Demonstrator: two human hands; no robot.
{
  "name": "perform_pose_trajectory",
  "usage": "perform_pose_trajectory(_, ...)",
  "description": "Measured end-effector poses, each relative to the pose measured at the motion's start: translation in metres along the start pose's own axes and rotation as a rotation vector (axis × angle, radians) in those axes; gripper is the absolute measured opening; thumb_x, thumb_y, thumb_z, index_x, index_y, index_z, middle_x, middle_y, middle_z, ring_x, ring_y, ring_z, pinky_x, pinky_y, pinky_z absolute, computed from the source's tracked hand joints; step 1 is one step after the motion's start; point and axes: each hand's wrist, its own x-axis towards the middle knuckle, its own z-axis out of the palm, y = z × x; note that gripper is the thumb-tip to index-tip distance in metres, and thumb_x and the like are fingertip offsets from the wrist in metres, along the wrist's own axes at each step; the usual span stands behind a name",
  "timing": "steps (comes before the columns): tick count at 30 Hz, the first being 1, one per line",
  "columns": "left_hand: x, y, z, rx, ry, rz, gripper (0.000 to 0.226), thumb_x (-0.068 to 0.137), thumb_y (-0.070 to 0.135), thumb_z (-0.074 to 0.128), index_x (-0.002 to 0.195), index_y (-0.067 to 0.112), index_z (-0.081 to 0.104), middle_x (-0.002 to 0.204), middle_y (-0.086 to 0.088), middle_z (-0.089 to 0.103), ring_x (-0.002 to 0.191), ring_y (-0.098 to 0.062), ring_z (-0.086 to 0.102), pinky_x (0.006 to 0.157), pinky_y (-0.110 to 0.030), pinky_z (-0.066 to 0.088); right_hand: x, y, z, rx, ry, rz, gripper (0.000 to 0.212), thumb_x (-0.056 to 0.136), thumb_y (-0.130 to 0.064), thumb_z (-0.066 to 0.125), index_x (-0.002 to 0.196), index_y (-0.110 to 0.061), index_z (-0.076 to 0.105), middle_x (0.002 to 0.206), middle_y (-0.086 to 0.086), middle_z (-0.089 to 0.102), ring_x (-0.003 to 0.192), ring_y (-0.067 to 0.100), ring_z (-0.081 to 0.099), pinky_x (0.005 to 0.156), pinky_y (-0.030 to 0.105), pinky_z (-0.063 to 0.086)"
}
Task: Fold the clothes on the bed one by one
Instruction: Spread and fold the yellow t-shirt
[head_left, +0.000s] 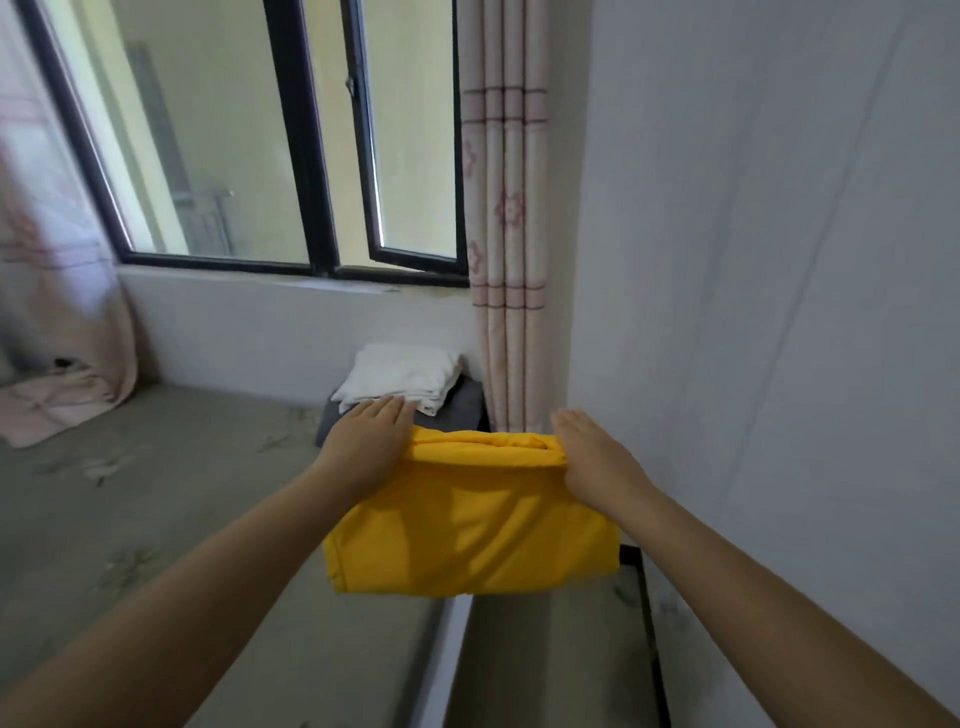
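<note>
The bed (156, 519), with its grey-green leaf-patterned cover, fills the lower left, and everything else is placed against it. Above its far edge a dark-framed window (291, 145) sits in the wall, one pane swung ajar. A pink curtain (57, 312) pools onto the bed's far left corner, while a striped curtain (509, 234) hangs straight down at the bed's far right corner. Over the bed's right edge, lifted off the cover, is the folded yellow garment (467, 525), a thick rectangle with its rolled fold facing away. On the bed's far right end lies a folded white garment (400, 376) stacked on a folded grey garment (465, 405). The left hand (371, 441) holds the yellow garment's left upper corner, fingers extended over the fold. The right hand (592, 457) grips the right upper corner, thumb tucked under the cloth.
</note>
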Motion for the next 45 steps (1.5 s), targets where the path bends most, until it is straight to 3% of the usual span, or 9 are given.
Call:
perform_pose_trajectory(10,0.144,-0.080,0.084,0.068,-0.068,-0.214,0.050,0.098,0.013,0.029,0.145,0.007,0.013,0.153,-0.008,0.018,0.142,-0.019,0.017,0.114,-0.029,0.012,0.224,0.010,0.065,0.076,-0.094,-0.196,0.068,0.087,0.009,0.036,0.147,-0.008,0.009,0.156,0.005,0.005,0.144,0.017,0.004,0.113,0.024,0.010)
perform_pose_trajectory(19,0.302,-0.181,0.181,0.045,-0.145,-0.228,0.048,0.099,0.018,0.031,0.145,0.008,0.018,0.152,-0.008,0.023,0.140,-0.021,0.021,0.114,-0.030,0.015,0.429,0.000,0.134,0.084,-0.145,-0.201,0.060,0.091,0.004,0.037,0.146,-0.011,0.018,0.155,0.004,0.016,0.143,0.018,0.012,0.112,0.029,0.021)
perform_pose_trajectory(24,0.397,-0.234,0.218,0.078,-0.184,-0.298,0.037,0.097,0.013,0.032,0.134,0.006,0.034,0.139,-0.011,0.042,0.129,-0.024,0.039,0.106,-0.030,0.029,0.533,-0.006,0.151,0.089,-0.240,-0.190,0.057,0.092,0.003,0.033,0.146,-0.009,0.017,0.155,0.006,0.015,0.143,0.020,0.012,0.113,0.031,0.020)
perform_pose_trajectory(29,0.508,-0.281,0.248,0.028,-0.142,-0.488,0.030,0.098,0.017,0.034,0.124,0.006,0.044,0.128,-0.012,0.051,0.118,-0.026,0.050,0.100,-0.032,0.038,0.655,-0.008,0.156,0.133,-0.119,-0.208,0.048,0.095,-0.003,0.037,0.142,-0.010,0.028,0.149,0.007,0.030,0.135,0.025,0.032,0.106,0.033,0.033)
perform_pose_trajectory(34,0.579,-0.305,0.296,-0.073,-0.098,-0.552,0.034,0.097,0.014,0.036,0.129,0.004,0.040,0.134,-0.015,0.046,0.124,-0.030,0.044,0.103,-0.034,0.033,0.730,0.009,0.190,0.148,-0.016,-0.279,0.056,0.090,0.003,0.039,0.143,-0.007,0.025,0.151,0.009,0.026,0.139,0.023,0.023,0.111,0.030,0.023)
perform_pose_trajectory(37,0.574,-0.305,0.346,-0.032,-0.281,-0.521,0.038,0.094,0.011,0.037,0.131,0.008,0.038,0.130,-0.012,0.047,0.123,-0.026,0.042,0.100,-0.033,0.030,0.723,0.017,0.244,0.083,-0.137,-0.473,0.053,0.093,0.000,0.033,0.144,0.000,0.018,0.153,0.015,0.017,0.142,0.025,0.015,0.115,0.030,0.009)
perform_pose_trajectory(39,0.553,-0.290,0.379,-0.013,-0.495,-0.573,0.036,0.092,0.009,0.040,0.128,0.012,0.042,0.127,-0.009,0.050,0.121,-0.027,0.046,0.096,-0.034,0.038,0.701,0.021,0.285,0.003,-0.352,-0.536,0.051,0.097,-0.006,0.029,0.145,-0.001,0.011,0.154,0.013,0.010,0.143,0.022,0.009,0.115,0.030,0.003)
perform_pose_trajectory(43,0.509,-0.242,0.425,-0.117,-0.764,-0.609,0.035,0.093,0.009,0.039,0.128,0.014,0.040,0.127,-0.008,0.050,0.117,-0.026,0.049,0.091,-0.035,0.043,0.665,0.034,0.334,-0.075,-0.724,-0.548,0.087,0.081,-0.025,0.067,0.145,-0.003,0.012,0.153,0.012,0.009,0.142,0.024,0.010,0.115,0.036,0.012)
perform_pose_trajectory(45,0.503,-0.221,0.438,-0.234,-0.747,-0.562,0.040,0.097,0.011,0.032,0.137,0.010,0.030,0.139,-0.013,0.037,0.130,-0.028,0.035,0.099,-0.038,0.036,0.663,0.040,0.338,-0.048,-0.674,-0.571,0.094,0.063,-0.035,0.082,0.137,0.002,0.036,0.143,0.024,0.033,0.134,0.030,0.035,0.109,0.036,0.032)
